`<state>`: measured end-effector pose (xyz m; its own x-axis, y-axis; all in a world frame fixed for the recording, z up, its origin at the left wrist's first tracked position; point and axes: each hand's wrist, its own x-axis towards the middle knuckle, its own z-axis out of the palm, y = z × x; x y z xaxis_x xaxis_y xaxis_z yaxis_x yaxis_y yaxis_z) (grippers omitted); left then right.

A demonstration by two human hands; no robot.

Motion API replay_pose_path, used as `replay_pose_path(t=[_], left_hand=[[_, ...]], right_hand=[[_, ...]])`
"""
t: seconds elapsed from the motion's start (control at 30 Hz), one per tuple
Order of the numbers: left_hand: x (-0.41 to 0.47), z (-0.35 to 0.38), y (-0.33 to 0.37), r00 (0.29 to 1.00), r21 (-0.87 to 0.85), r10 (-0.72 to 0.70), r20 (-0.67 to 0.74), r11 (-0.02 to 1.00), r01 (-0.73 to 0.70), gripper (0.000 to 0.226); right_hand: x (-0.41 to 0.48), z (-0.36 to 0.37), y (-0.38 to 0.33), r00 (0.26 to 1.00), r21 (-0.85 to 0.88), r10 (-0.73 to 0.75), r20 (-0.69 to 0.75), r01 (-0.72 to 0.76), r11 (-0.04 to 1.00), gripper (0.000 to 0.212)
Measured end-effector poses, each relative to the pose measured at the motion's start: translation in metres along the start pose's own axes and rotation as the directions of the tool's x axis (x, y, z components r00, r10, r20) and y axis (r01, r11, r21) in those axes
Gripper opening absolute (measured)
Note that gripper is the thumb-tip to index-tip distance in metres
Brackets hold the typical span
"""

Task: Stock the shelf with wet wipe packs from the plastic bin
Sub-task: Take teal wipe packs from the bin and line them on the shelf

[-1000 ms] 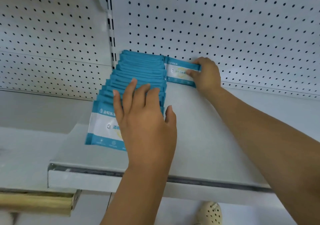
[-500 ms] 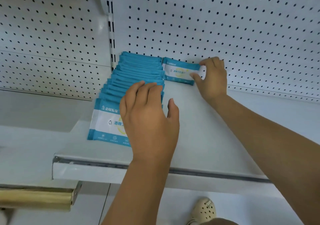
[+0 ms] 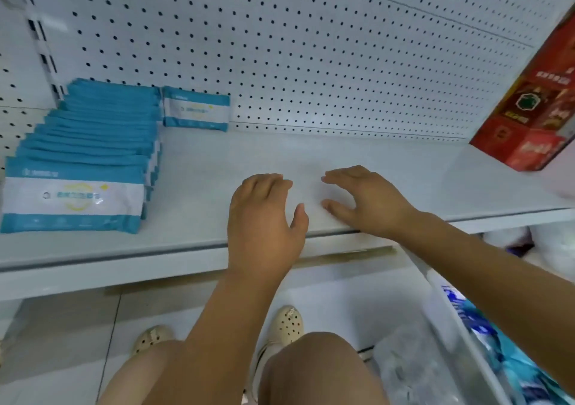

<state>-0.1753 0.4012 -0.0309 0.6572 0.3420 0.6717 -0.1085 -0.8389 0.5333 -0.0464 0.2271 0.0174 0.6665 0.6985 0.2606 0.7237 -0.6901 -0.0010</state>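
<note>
Left hand (image 3: 264,218): back turned up, fingers loosely curled downward, thumb spread out toward the right; holds nothing.
Right hand (image 3: 368,202): turned on its side, palm facing the left hand, fingers curved, thumb held apart beneath them; holds nothing.
Spacing: hands near each other, not touching, with a gap between the fingertips.
Left forearm (image 3: 211,327): bare, rising from bottom centre, wrist about straight.
Right forearm (image 3: 485,267): bare, coming in on a slant from the right edge, wrist slightly bent.
</note>
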Motion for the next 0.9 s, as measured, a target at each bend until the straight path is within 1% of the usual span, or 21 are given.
replay_pose_path(t=[0.13,0.23,0.37,0.43,0.5,0.57,0.67,0.73,0.77,0.8,0.87,0.9], left_hand=[[-0.013,0.029,0.044,0.982,-0.060,0.117,0.151,0.992,-0.109,0.036],[-0.021,0.059,0.091,0.944,-0.133,0.244,0.222,0.967,-0.219,0.034],[-0.034,0.093,0.164,0.887,-0.245,0.363,0.285,0.922,-0.299,0.033],[-0.044,0.113,0.195,0.864,-0.295,0.399,0.306,0.903,-0.312,0.033],[-0.056,0.134,0.220,0.842,-0.341,0.419,0.341,0.890,-0.305,0.032],[-0.069,0.157,0.236,0.811,-0.364,0.435,0.391,0.883,-0.297,0.031],[-0.089,0.190,0.242,0.761,-0.369,0.454,0.464,0.880,-0.300,0.031],[-0.102,0.208,0.235,0.727,-0.370,0.465,0.506,0.878,-0.304,0.030],[-0.107,0.217,0.230,0.712,-0.379,0.460,0.530,0.880,-0.286,0.030],[-0.112,0.223,0.225,0.703,-0.392,0.437,0.560,0.888,-0.240,0.031],[-0.117,0.233,0.221,0.702,-0.407,0.353,0.618,0.908,-0.098,0.036],[-0.119,0.237,0.221,0.701,-0.401,0.322,0.637,0.914,-0.056,0.038]], right_hand=[[-0.072,-0.017,0.047,0.990,0.016,0.136,-0.024,-0.135,0.991,0.053],[-0.129,-0.032,0.084,0.959,0.056,0.276,-0.069,-0.273,0.960,0.052],[-0.210,-0.048,0.130,0.867,0.084,0.483,-0.120,-0.476,0.875,0.048],[-0.248,-0.051,0.149,0.798,0.143,0.593,-0.110,-0.578,0.804,0.045],[-0.285,-0.046,0.169,0.707,0.198,0.705,-0.049,-0.685,0.701,0.039],[-0.317,-0.033,0.188,0.623,0.167,0.781,0.044,-0.775,0.609,0.035],[-0.353,-0.012,0.210,0.506,0.081,0.841,0.195,-0.862,0.500,0.040],[-0.370,0.000,0.222,0.407,0.055,0.882,0.237,-0.912,0.406,0.048],[-0.376,0.005,0.228,0.337,0.042,0.914,0.227,-0.941,0.337,0.051],[-0.382,0.007,0.233,0.246,0.037,0.949,0.195,-0.969,0.243,0.055],[-0.393,0.011,0.240,0.008,0.085,0.993,0.120,-0.996,-0.002,0.062],[-0.398,0.013,0.241,-0.095,0.127,0.989,0.109,-0.986,-0.109,0.064]])
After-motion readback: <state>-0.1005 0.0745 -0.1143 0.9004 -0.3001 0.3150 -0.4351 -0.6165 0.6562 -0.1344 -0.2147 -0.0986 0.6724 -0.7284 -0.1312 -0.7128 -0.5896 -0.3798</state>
